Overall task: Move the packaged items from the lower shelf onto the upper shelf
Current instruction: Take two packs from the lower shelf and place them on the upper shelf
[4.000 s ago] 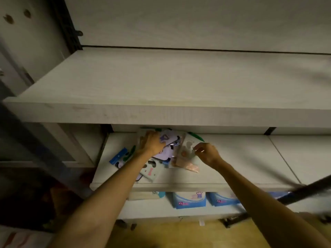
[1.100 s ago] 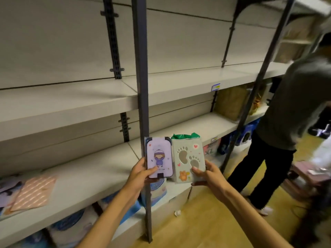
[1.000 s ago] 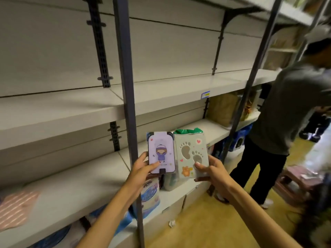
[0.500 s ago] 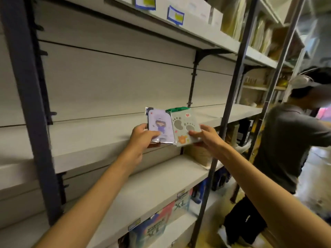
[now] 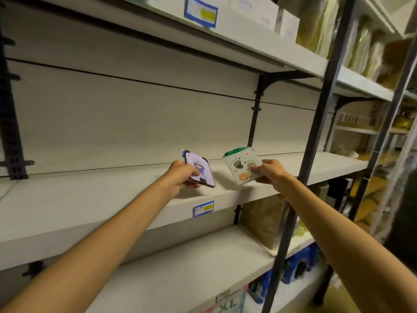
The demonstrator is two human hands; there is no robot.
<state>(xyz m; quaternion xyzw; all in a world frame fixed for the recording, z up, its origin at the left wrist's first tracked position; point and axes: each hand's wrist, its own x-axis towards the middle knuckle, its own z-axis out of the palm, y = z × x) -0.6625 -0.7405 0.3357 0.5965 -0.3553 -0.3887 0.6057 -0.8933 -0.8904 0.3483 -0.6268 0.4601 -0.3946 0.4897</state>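
My left hand [image 5: 179, 177] grips a purple package [image 5: 201, 171] with a cartoon figure, tilted flat just above the upper shelf [image 5: 90, 199]. My right hand [image 5: 269, 171] pinches a pale green package [image 5: 242, 167] printed with footprints and topped by a green strip, held tilted over the same shelf, a little right of the purple one. Both packages hover close to the shelf surface; I cannot tell whether either touches it. The lower shelf [image 5: 191, 263] runs below my arms.
A dark metal upright [image 5: 316, 136] stands just right of my right arm. A blue price label [image 5: 203, 208] sits on the shelf's front edge. White boxes [image 5: 255, 10] and yellowish bags [image 5: 316, 23] fill the top shelf. A brown sack [image 5: 264, 220] stands on the lower shelf.
Both hands have moved forward and lowered the packages over the upper shelf. The two packages, side by side before, are now apart and tilted flatter.
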